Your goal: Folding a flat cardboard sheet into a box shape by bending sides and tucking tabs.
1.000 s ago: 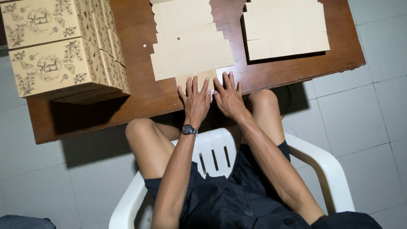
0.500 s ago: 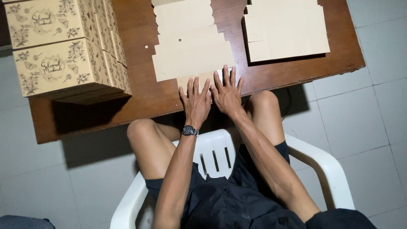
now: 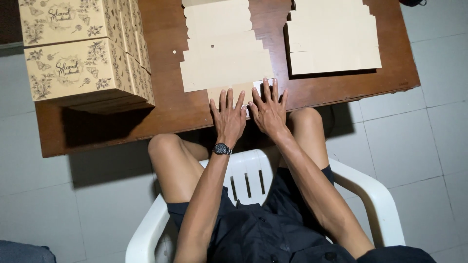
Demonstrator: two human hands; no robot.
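Cardboard, pale tan and unfolded, is the flat box blank [image 3: 224, 48] lying in the upper centre of the frame on the brown wooden table [image 3: 165, 112]. I see my left hand [image 3: 229, 119] and my right hand [image 3: 269, 113] side by side at the near table edge, both released, fingers spread and palms down, grasping nothing; their fingertips press the small bottom flap [image 3: 229, 91] of the blank against the wood. A dark wristwatch [image 3: 222, 149] marks the left wrist. At the upper right of the frame lies a stack of further flat blanks [image 3: 334, 41], well apart from the hands. At the upper left stand the assembled boxes [image 3: 83, 53], cream with dark floral print, piled in two tiers. Below the table I see bare knees, dark shorts and a white plastic chair [image 3: 243, 180] on grey floor tiles. My judgement of risk: the flap sits just at the table edge, so uneven pressure from the two hands could skew the crease or slide the whole blank away from me. A sideways sweep of the left arm could also nudge the piled boxes.
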